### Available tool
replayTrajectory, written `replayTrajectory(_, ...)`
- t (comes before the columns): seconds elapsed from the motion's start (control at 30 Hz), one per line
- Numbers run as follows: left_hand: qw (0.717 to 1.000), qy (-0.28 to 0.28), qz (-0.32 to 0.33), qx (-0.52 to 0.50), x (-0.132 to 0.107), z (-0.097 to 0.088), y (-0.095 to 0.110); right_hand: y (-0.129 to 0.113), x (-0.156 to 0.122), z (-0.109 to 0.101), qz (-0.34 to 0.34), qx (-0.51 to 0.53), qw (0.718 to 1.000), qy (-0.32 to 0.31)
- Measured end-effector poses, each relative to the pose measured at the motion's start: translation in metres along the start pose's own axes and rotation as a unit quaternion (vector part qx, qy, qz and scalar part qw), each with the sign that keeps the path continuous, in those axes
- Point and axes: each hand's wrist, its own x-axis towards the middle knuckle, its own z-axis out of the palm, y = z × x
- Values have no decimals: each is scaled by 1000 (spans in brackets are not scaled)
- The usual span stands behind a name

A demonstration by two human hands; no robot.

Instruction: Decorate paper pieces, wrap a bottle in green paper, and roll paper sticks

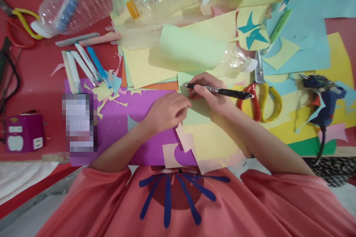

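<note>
The pen is pinched between the right hand's thumb and fingers above the green paper, likely for tip control, while the left hand lies curled at the paper's edge, perhaps steadying it, whether pinching anything I cannot tell.

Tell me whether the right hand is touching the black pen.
Touching. The head view shows the right hand gripping the black pen, its thumb and fingers pinching the barrel near the tip.

The bare left hand curls loosely, palm down; the bare right hand forms a pinch; bare forearms converge.
</note>
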Motion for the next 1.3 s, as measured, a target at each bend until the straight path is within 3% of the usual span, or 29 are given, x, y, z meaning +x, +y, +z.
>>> replayTrajectory(0.1, 993, 38, -99, 47, 4, -8, -12, -1, 0, 2, 10, 27, 1000, 5)
replayTrajectory(0.17, 990, 20, -123, 68, 6, -11, -14, -3, -1, 4, 17, 50, 998, 19)
replayTrajectory(0.33, 985, -29, -144, 89, 7, -14, -11, -6, -3, 2, -29, 61, 972, 224)
replayTrajectory(0.4, 985, -28, -149, 87, 7, -14, -10, -6, -3, 0, -40, 52, 964, 259)
replayTrajectory(0.47, 984, -30, -155, 83, 7, -14, -10, -6, -3, 0, -46, 49, 968, 241)
replayTrajectory(0.63, 983, -30, -162, 78, 8, -15, -10, -6, -3, 5, -25, -21, 995, 98)
replayTrajectory(0.77, 983, -26, -168, 75, 8, -15, -10, -6, -2, 8, -23, -95, 995, 29)
replayTrajectory(1.03, 982, -30, -172, 72, 9, -16, -10, -2, -1, 6, -11, -134, 991, -9)
replayTrajectory(1.3, 982, -26, -177, 67, 9, -15, -10, -1, -1, 7, -9, -139, 990, -6)
